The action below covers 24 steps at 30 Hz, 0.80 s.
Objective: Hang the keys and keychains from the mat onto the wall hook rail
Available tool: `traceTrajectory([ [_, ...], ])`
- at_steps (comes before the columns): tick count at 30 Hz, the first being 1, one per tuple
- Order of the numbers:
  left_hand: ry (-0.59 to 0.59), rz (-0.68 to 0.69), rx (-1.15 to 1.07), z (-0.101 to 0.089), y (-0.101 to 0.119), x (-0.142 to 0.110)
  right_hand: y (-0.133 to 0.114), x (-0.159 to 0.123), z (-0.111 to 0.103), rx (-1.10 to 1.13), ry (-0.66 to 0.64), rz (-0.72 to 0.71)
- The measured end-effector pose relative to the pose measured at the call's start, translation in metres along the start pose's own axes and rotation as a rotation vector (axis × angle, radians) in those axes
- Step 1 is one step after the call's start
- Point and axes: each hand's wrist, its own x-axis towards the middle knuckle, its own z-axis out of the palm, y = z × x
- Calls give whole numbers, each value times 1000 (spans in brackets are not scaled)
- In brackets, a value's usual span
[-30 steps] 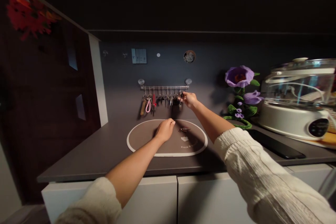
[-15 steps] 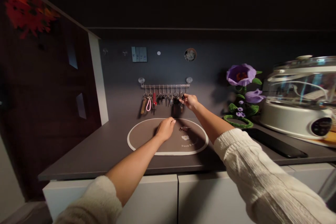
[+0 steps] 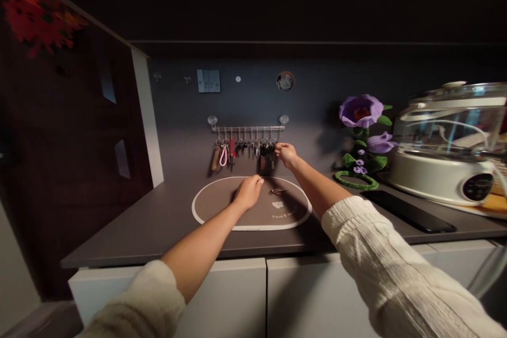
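My right hand (image 3: 287, 155) is at the right end of the hook rail (image 3: 249, 128) on the wall. Its fingertips are just beside the rightmost keys (image 3: 272, 158), slightly apart, with nothing plainly between them; whether they still touch the keys is too small to tell. My left hand (image 3: 249, 193) is closed above the oval brown mat (image 3: 214, 206); what its curled fingers hold, if anything, is hidden. Right of it, a small bunch of keys (image 3: 277, 191) lies on the mat. Several key rings hang along the rail, among them a pink loop (image 3: 224, 156) and a red fob (image 3: 232, 149).
Purple artificial flowers (image 3: 361, 111) stand on the counter (image 3: 138, 227) to the right. A black phone-like slab (image 3: 412, 212) lies before them, near a white appliance with a clear cover (image 3: 431, 174). A dark cabinet (image 3: 253, 0) overhangs the counter. Red flowers (image 3: 35, 21) hang at upper left.
My right fingers overlapped the rightmost keys before; now they sit just to the right and those keys hang on the rail. My left hand stays nearly still. The view has shifted slightly.
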Motion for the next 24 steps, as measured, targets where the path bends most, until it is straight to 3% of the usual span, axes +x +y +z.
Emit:
traceTrajectory([
  [5,-2,12,0,1,-2,0,0,-19,-9,-37,-3,14],
  [16,-68,47,54,-3,2,-2,17,-90,-38,-312,-290,-70],
  [24,-116,105,71,-1,-2,-3,30,-107,-52,-599,-427,-170],
])
